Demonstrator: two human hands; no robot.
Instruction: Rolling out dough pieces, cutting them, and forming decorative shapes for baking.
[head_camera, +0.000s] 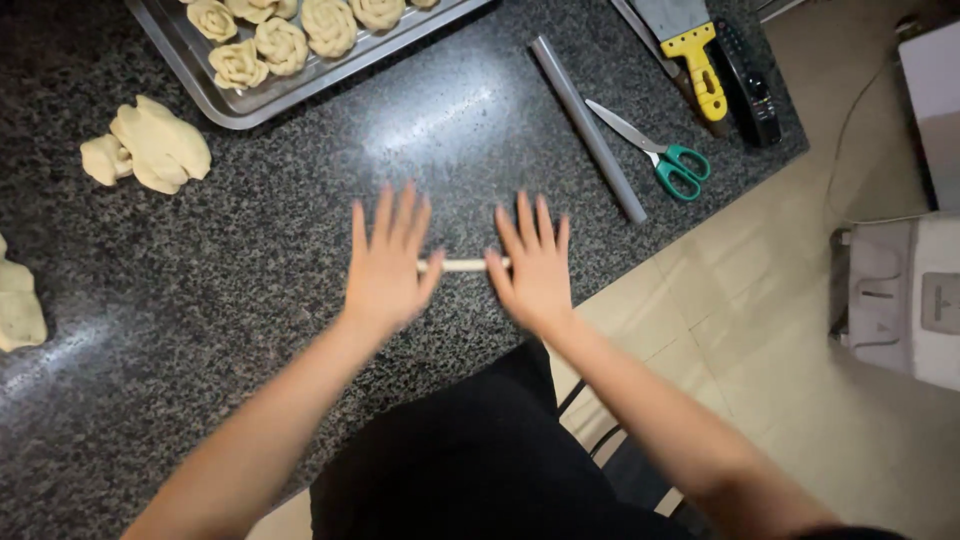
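- Left hand (385, 265): lying flat, palm down, fingers spread wide and pointing far; pressing on the left end of a thin dough rope (463, 265). Not gripping anything.
- Right hand (532, 270): also lying flat and fully open, fingers pointing far; resting on the right end of the same rope. No grasp.
- Dough rope: lying left-to-right on the dark speckled table (250, 300), near-centre; only a short pale section is showing between the two hands, the ends are sitting hidden under the palms.
- Both hands are looking slightly blurred.
- Grey rod (588, 128): lying diagonally on the table, far and right of the hands, apart from them.
- Scissors w/ green handles (660, 155): lying just right of the rod, blades pointing far-left.
- Scraper w/ yellow handle (690, 50): sitting at far right, next to a black remote (750, 85).
- Metal tray (250, 105): sitting at far left, holding rose-shaped dough pieces (283, 45).
- Dough lump (150, 145): resting on the table left of the tray's near corner; another dough lump (18, 305) is showing at the left edge.
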